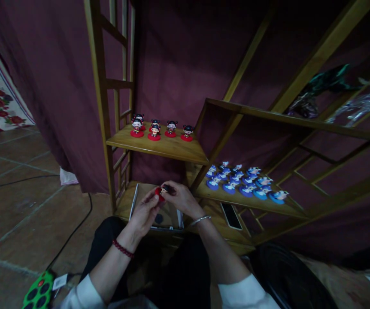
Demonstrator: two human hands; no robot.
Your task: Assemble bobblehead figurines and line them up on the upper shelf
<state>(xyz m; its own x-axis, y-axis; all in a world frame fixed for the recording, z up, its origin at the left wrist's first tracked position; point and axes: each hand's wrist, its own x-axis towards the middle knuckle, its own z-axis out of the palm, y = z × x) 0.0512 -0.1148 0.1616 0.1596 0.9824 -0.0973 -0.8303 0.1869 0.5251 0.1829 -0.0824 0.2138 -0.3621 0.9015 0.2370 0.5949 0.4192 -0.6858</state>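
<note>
Between both hands is a small figurine (163, 191) with a black-haired head and a red round base, tilted on its side. My left hand (146, 210) pinches the red base. The fingers of my right hand (182, 198) close round the head end. Below them an open shallow box (170, 216) lies on the lowest shelf, with a dark round piece (159, 219) in it. On the shelf above stand several similar red-based figurines (154, 132), upright in loose rows.
Several blue and purple figurines (246, 184) stand in rows on the shelf (288, 210) to the right. A dark phone-like slab (231, 216) lies below them. The wooden upright (99, 94) rises at the left. On the floor are a black cable (75, 234) and a green device (39, 292).
</note>
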